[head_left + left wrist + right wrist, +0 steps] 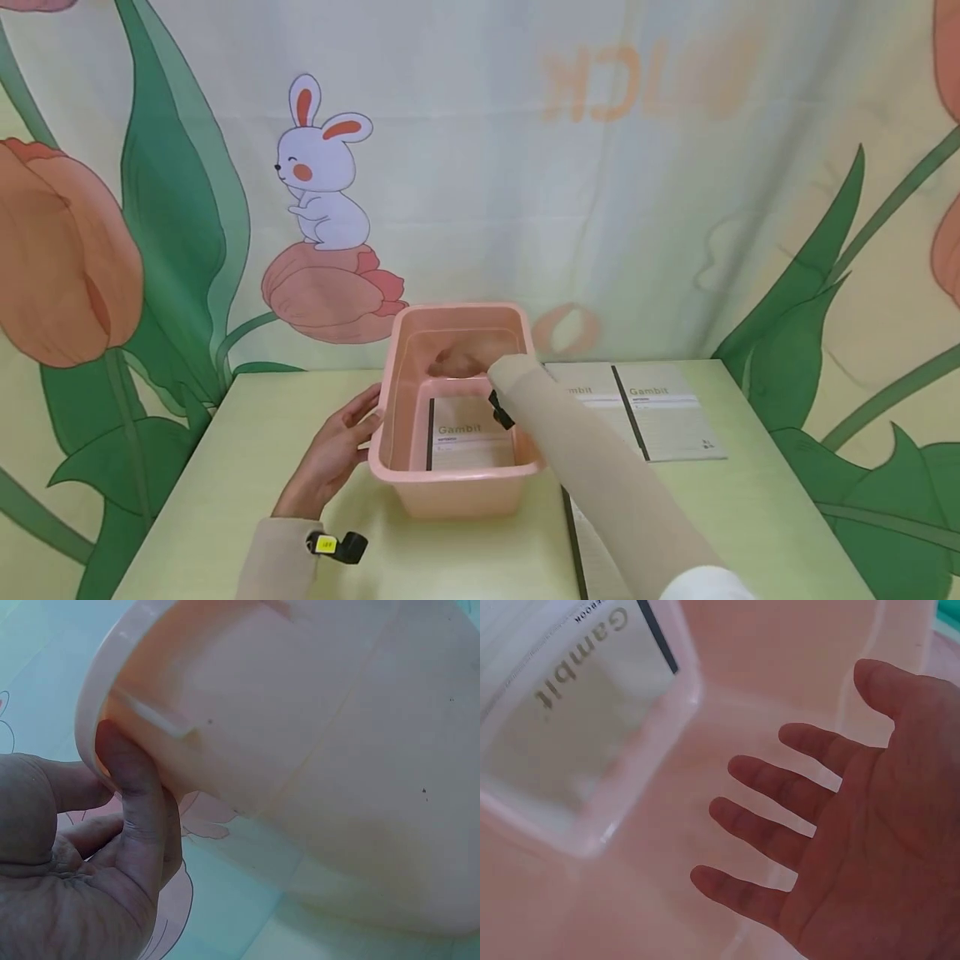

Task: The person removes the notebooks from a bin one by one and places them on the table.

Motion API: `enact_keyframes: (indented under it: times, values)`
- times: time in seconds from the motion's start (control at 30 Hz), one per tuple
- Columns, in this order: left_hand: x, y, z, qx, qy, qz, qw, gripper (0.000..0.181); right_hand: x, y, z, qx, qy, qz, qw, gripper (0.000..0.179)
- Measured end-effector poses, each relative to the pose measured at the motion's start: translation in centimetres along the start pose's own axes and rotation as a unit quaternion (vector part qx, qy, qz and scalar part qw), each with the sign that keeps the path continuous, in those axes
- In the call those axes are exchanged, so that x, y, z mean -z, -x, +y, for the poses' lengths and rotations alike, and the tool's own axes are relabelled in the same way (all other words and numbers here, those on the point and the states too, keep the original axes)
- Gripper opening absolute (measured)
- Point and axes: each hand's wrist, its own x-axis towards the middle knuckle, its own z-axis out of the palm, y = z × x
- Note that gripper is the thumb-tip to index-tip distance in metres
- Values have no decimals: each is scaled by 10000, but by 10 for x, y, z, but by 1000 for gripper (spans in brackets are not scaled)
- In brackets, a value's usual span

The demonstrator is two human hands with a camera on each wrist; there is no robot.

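Observation:
A pink plastic basin stands on the table, with a Gambit notebook lying flat on its bottom. My left hand pinches the basin's left rim; in the left wrist view, the fingers curl about the lip. Inside the basin, near its far wall, is my right hand, blurred in the head view. The right wrist view shows that hand's fingers spread, with nothing held, beside the notebook's corner. My right sleeve crosses over the basin's right rim.
Right of the basin, a Gambit notebook lies next to another notebook, partly behind my right sleeve. One more notebook lies at the table's front. A printed curtain hangs right behind the table.

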Motion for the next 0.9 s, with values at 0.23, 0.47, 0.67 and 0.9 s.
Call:
enact_keyframes:
  times: [0.23, 0.47, 0.67, 0.9]
  values:
    - [-1, 2, -2, -176, 29, -155, 9997, 55, -35, -58, 20, 814, -1049, 707, 9886, 38]
    - [-1, 2, -1, -161, 46, -143, 9998, 55, -30, -1, 4, -348, 412, 655, 9964, 73]
    - [-3, 4, -2, -152, 2, -152, 9998, 56, -55, -24, 16, -1407, 102, -24, 9900, 86]
    - [0, 2, 1, -65, 28, -52, 10000, 55, -61, -37, 16, -1311, 123, -496, 9901, 84]
